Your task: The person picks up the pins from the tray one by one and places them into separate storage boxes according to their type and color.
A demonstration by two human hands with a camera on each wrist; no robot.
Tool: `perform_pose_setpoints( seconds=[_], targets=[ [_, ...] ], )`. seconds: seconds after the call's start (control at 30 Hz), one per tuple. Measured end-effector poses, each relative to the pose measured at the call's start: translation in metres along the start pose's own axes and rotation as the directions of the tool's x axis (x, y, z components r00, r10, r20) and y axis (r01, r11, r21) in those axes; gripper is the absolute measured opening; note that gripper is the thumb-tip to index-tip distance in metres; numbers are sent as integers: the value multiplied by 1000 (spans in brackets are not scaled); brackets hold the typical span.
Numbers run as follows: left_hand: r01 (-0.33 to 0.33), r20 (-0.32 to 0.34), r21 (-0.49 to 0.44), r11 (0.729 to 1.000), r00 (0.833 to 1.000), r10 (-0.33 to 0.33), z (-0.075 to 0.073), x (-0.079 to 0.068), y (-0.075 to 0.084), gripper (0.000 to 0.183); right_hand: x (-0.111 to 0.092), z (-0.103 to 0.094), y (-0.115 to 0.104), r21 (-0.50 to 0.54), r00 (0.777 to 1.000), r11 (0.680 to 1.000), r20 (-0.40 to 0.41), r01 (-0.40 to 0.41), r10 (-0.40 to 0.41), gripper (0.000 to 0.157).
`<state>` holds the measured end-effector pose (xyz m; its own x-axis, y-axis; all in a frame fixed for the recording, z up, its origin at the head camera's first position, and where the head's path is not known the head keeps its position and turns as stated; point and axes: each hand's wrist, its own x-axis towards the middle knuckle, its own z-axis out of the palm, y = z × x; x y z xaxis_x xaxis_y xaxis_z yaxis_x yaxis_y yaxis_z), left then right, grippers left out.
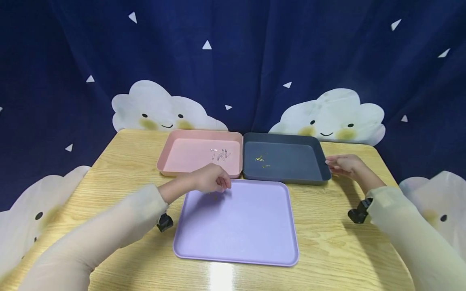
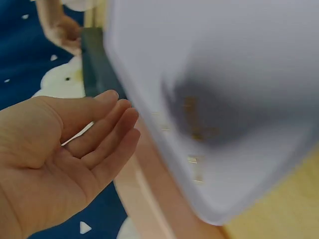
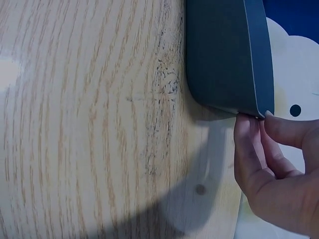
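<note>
My left hand (image 1: pixel 212 178) hovers over the far left part of a lilac tray (image 1: pixel 240 230). In the left wrist view its fingers are loosely bent, the thumb beside the index finger, with nothing visible between them. Below lie several small gold wire pieces (image 2: pixel 193 160), partly in the hand's shadow; blur hides their exact kind. At the right end of a dark grey tray (image 1: pixel 291 159), my right hand (image 3: pixel 281 169) pinches the wall at a corner, thumb at the rim and fingers against the outside. Inside that tray are a few gold wire pieces (image 1: pixel 259 159).
A pink tray (image 1: pixel 183 157) stands left of the dark one, holding several thin silver wire pieces (image 1: pixel 221 155) like clips or pins. Both trays sit behind the lilac tray on a wooden table (image 1: pixel 320 234). A blue curtain (image 1: pixel 240 60) with clouds hangs behind.
</note>
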<state>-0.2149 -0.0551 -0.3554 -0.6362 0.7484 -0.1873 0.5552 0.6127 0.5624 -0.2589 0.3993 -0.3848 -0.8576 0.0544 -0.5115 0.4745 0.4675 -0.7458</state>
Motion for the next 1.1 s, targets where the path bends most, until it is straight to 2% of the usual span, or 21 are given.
perform_pose_setpoints(
  seconds=[0.17, 0.27, 0.37, 0.53, 0.7, 0.9, 1.1],
  targets=[
    [1, -11, 135, 991, 1000, 0, 16, -14, -13, 24, 0, 0, 0, 19, 1000, 1000, 2, -1, 1, 59],
    [-27, -36, 209, 978, 999, 35, 23, -17, -20, 28, 1, 0, 1, 27, 1000, 1000, 5, 2, -2, 59],
    [-27, -62, 252, 967, 997, 44, 28, -17, -23, 29, 1, 0, 2, 32, 1000, 999, 3, 5, -5, 60],
    [7, -103, 259, 966, 994, 21, 35, -15, -20, 26, 0, 1, 2, 37, 1000, 999, -3, 7, -7, 59],
    [-47, -112, 197, 979, 991, 70, 41, -10, -18, 24, -1, 1, 3, 29, 1000, 1000, -2, 8, -8, 59],
    [-139, -147, 223, 965, 974, 174, 46, -3, -18, 21, 1, 1, 3, 13, 1000, 1000, -1, 3, -3, 59],
    [-121, -133, 278, 953, 978, 163, 45, 1, -16, 19, 1, -1, 1, 13, 1000, 1000, -1, 0, 0, 59]
  ],
)
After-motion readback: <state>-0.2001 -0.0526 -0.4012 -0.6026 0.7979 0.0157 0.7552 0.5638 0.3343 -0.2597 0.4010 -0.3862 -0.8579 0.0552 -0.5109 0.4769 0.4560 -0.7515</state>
